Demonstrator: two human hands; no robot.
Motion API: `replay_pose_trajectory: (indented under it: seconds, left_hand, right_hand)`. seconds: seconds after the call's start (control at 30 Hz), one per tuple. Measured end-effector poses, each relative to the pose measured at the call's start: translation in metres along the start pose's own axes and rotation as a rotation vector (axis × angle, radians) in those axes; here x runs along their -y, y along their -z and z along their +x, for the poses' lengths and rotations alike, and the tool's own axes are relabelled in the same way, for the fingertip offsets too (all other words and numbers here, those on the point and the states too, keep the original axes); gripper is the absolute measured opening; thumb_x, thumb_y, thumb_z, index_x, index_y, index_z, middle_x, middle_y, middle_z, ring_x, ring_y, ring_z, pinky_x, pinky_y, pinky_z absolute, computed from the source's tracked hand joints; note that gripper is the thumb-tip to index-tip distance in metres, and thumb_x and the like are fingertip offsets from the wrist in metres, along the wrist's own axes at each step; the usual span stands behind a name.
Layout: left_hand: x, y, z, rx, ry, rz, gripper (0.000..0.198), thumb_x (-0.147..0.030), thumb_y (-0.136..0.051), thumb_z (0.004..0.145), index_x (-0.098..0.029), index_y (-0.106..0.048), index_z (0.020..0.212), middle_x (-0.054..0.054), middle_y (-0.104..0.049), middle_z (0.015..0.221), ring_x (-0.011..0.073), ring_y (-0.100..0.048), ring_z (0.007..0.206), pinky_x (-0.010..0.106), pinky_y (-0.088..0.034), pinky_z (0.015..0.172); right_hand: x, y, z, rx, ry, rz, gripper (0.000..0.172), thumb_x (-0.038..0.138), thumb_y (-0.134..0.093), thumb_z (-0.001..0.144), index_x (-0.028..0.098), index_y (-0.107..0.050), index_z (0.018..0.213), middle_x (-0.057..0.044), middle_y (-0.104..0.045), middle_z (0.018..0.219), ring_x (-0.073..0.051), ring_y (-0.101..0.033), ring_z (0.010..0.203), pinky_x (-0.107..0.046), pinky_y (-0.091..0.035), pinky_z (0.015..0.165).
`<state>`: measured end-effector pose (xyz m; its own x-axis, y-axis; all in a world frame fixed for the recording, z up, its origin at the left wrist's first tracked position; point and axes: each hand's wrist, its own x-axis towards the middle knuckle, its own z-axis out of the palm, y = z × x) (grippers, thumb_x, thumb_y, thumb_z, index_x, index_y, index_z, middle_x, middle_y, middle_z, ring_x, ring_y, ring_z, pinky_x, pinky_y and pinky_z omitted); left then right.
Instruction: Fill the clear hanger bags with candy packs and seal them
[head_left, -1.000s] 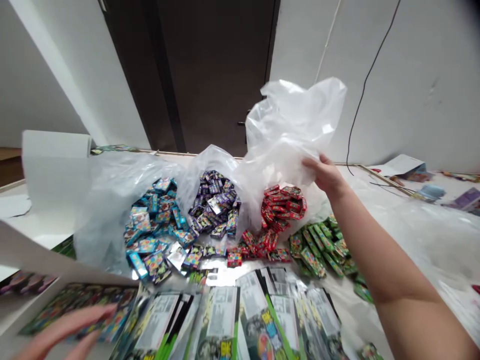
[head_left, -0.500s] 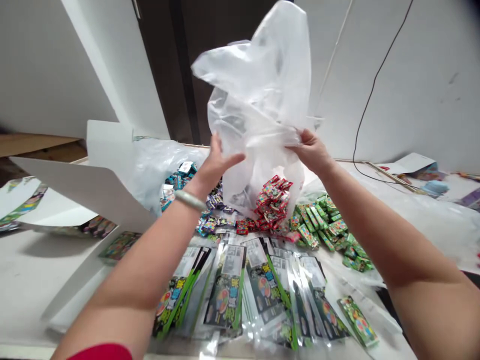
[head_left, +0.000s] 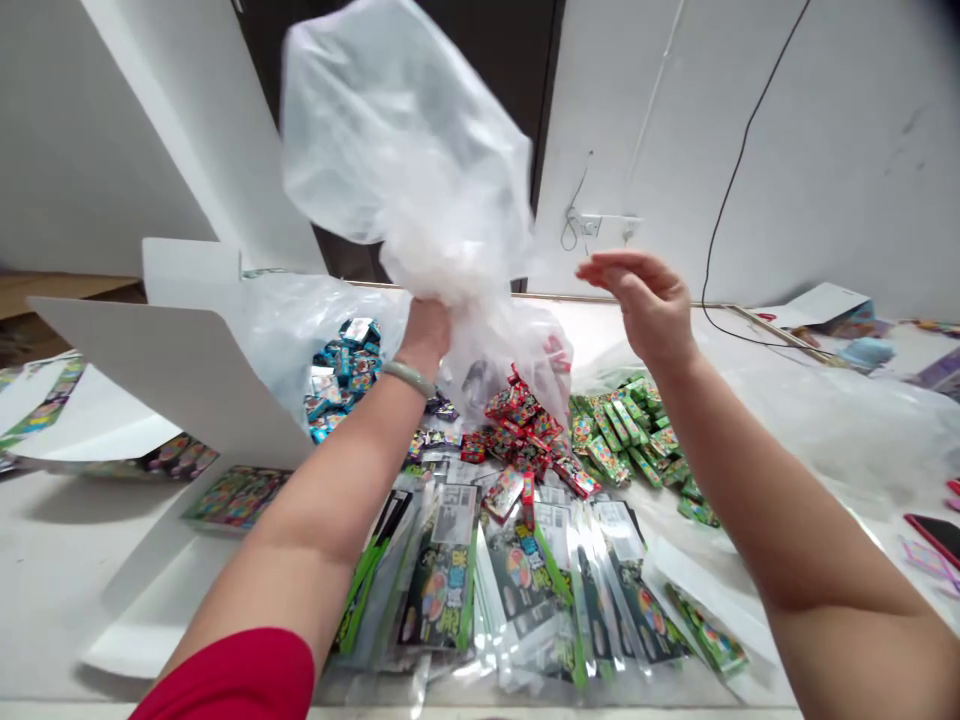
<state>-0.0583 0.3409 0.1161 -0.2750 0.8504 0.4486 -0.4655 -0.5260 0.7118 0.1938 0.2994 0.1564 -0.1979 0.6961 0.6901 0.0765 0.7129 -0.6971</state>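
A large translucent plastic bag (head_left: 405,130) billows up over the table, bunched near its middle. My left hand (head_left: 430,330), a pale bangle at its wrist, grips the bunched plastic; its fingers are partly hidden by the bag. Small red packets (head_left: 525,425) lie at the bag's lower end, some spilled onto the flat packaging sleeves (head_left: 446,590). My right hand (head_left: 651,300) is raised to the right, apart from the bag, its fingers bent and thumb close to them. Nothing shows in it.
Blue packets (head_left: 345,370) lie left of the red ones, green packets (head_left: 630,430) to the right. An open white box (head_left: 165,370) stands at left, with a printed tray pack (head_left: 236,495) beside it. A phone (head_left: 934,535) lies at the right edge; a black cable (head_left: 739,170) hangs on the wall.
My right hand has let go of the bag and moved slightly right. My left hand has closed on the plastic, and the bag's top has swung left. Red packets have spilled forward onto the sleeves.
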Motion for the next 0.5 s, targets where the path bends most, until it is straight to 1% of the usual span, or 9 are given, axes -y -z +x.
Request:
replay_pose_trajectory:
  seconds: [0.03, 0.07, 0.13, 0.2, 0.23, 0.3, 0.33, 0.43, 0.5]
  left_hand:
    - [0.0, 0.004, 0.002, -0.018, -0.002, -0.01, 0.017, -0.022, -0.072, 0.071, -0.021, -0.061, 0.085, -0.001, -0.072, 0.084, 0.014, -0.066, 0.083, 0.027, -0.054, 0.082]
    - [0.001, 0.005, 0.003, -0.023, -0.005, -0.02, 0.018, -0.024, -0.073, 0.069, -0.022, -0.061, 0.083, -0.002, -0.071, 0.08, 0.0137, -0.066, 0.08, 0.026, -0.054, 0.081]
    - [0.003, 0.001, 0.001, 0.029, -0.008, -0.03, 0.023, -0.024, -0.076, 0.063, -0.023, -0.061, 0.081, -0.003, -0.07, 0.076, 0.0147, -0.066, 0.079, 0.026, -0.055, 0.079]
    - [0.004, -0.008, -0.003, 0.112, -0.012, -0.027, 0.028, -0.023, -0.079, 0.056, -0.023, -0.062, 0.078, -0.002, -0.07, 0.074, 0.0172, -0.067, 0.08, 0.028, -0.057, 0.077]
    - [0.003, -0.012, -0.005, 0.141, -0.018, -0.023, 0.029, -0.023, -0.08, 0.054, -0.023, -0.062, 0.077, -0.002, -0.07, 0.074, 0.0182, -0.067, 0.08, 0.029, -0.057, 0.077]
    - [-0.003, -0.017, -0.005, 0.152, -0.037, -0.012, 0.03, -0.024, -0.082, 0.052, -0.023, -0.062, 0.075, -0.002, -0.07, 0.074, 0.0191, -0.067, 0.08, 0.029, -0.058, 0.076]
    - [-0.008, -0.018, -0.003, 0.143, -0.05, -0.003, 0.029, -0.026, -0.082, 0.052, -0.024, -0.062, 0.074, -0.002, -0.07, 0.074, 0.0192, -0.067, 0.081, 0.028, -0.058, 0.075]
    - [-0.028, -0.015, 0.003, 0.135, -0.089, 0.038, 0.028, -0.032, -0.084, 0.055, -0.025, -0.062, 0.073, -0.001, -0.07, 0.078, 0.02, -0.067, 0.085, 0.028, -0.059, 0.075]
    - [-0.04, -0.015, 0.005, 0.144, -0.11, 0.058, 0.027, -0.032, -0.083, 0.058, -0.026, -0.062, 0.074, -0.001, -0.07, 0.081, 0.0215, -0.066, 0.091, 0.03, -0.06, 0.078]
  right_hand:
    - [-0.017, 0.005, -0.008, -0.084, -0.058, -0.036, 0.035, 0.039, -0.053, 0.086, 0.027, -0.06, 0.118, -0.004, -0.065, 0.115, -0.021, -0.06, 0.11, -0.04, -0.044, 0.1]
    - [-0.036, 0.007, -0.014, -0.112, -0.151, -0.09, 0.038, 0.04, -0.057, 0.082, 0.024, -0.06, 0.117, -0.006, -0.065, 0.115, -0.022, -0.06, 0.108, -0.04, -0.045, 0.099]
    - [-0.074, 0.003, -0.022, -0.062, -0.355, -0.191, 0.046, 0.038, -0.067, 0.072, 0.02, -0.062, 0.113, -0.009, -0.065, 0.116, -0.024, -0.06, 0.106, -0.041, -0.045, 0.096]
    - [-0.102, -0.006, -0.023, 0.016, -0.464, -0.209, 0.038, 0.036, -0.07, 0.066, 0.017, -0.066, 0.098, -0.009, -0.069, 0.102, -0.024, -0.062, 0.097, -0.039, -0.048, 0.089]
    - [-0.11, -0.01, -0.02, 0.035, -0.474, -0.194, 0.03, 0.036, -0.069, 0.065, 0.017, -0.067, 0.088, -0.008, -0.07, 0.091, -0.023, -0.062, 0.09, -0.038, -0.049, 0.085]
    - [-0.115, -0.014, -0.011, 0.022, -0.44, -0.16, 0.022, 0.039, -0.066, 0.066, 0.018, -0.063, 0.072, -0.004, -0.066, 0.075, -0.02, -0.061, 0.078, -0.034, -0.049, 0.079]
    - [-0.113, -0.014, -0.005, -0.004, -0.416, -0.149, 0.022, 0.041, -0.064, 0.067, 0.02, -0.06, 0.07, -0.002, -0.064, 0.072, -0.018, -0.06, 0.076, -0.032, -0.049, 0.078]
    - [-0.098, -0.01, 0.012, -0.127, -0.296, -0.082, 0.026, 0.047, -0.061, 0.071, 0.022, -0.057, 0.076, 0.001, -0.061, 0.076, -0.015, -0.057, 0.075, -0.028, -0.047, 0.077]
    - [-0.087, -0.008, 0.02, -0.204, -0.184, -0.019, 0.029, 0.051, -0.063, 0.072, 0.023, -0.057, 0.077, 0.002, -0.059, 0.075, -0.014, -0.056, 0.072, -0.027, -0.046, 0.073]
